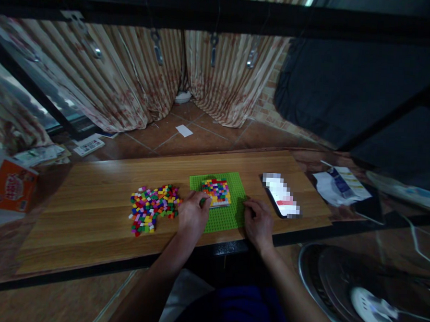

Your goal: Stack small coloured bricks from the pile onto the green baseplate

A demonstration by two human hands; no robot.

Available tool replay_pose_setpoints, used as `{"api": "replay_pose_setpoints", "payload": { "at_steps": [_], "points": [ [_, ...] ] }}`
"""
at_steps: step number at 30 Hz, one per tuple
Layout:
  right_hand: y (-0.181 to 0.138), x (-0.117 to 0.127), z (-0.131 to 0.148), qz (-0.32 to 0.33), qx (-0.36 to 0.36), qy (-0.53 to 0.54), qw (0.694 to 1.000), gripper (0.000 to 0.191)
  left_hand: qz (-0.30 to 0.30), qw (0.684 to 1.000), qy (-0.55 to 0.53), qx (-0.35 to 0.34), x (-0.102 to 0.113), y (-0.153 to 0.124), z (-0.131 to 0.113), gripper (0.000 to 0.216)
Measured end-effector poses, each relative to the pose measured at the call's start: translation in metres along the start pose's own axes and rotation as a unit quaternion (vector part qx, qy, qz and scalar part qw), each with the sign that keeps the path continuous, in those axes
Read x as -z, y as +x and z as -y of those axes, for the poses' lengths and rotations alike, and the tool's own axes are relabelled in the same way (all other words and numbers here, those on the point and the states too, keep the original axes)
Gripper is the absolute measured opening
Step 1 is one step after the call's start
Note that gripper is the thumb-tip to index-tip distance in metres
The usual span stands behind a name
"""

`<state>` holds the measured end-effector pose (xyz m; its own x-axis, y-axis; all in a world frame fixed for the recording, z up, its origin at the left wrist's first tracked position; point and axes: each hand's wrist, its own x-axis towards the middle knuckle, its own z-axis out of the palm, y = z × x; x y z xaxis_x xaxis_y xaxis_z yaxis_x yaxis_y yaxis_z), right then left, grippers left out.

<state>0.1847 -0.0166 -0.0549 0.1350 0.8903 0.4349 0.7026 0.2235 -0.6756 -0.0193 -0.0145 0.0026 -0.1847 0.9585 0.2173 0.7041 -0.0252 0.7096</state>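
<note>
A green studded baseplate [233,219] lies near the front edge of the table. On it rests a block of many small coloured toy bricks [217,190], with a pale layer along its near side. My left hand [193,212] is closed in a pinch at the block's near left corner; whatever is between the fingertips is too small to make out. My right hand [259,222] has its fingers curled together at the right edge of the baseplate and appears to grip that edge. Left of my left hand spreads a loose pile of small coloured bricks [151,208].
A phone [281,195] with a lit screen lies right of the baseplate on the wooden table [90,212]. Papers [343,184] are beyond the table's right end. A fan [331,282] with a white power strip [368,306] stands low right. An orange box [12,186] is at the left.
</note>
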Motion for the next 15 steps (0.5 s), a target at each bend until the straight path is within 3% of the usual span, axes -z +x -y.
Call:
{"api": "replay_pose_setpoints", "payload": {
  "at_steps": [11, 15],
  "points": [
    [0.001, 0.001, 0.001, 0.002, 0.006, -0.005, 1.0, 0.024, -0.021, 0.997, -0.022, -0.071, 0.002, -0.009, 0.008, 0.014],
    [0.0, 0.001, 0.001, -0.002, 0.007, -0.006, 1.0, 0.024, -0.015, 0.993, 0.017, -0.118, -0.001, -0.013, 0.013, 0.021]
  ]
}}
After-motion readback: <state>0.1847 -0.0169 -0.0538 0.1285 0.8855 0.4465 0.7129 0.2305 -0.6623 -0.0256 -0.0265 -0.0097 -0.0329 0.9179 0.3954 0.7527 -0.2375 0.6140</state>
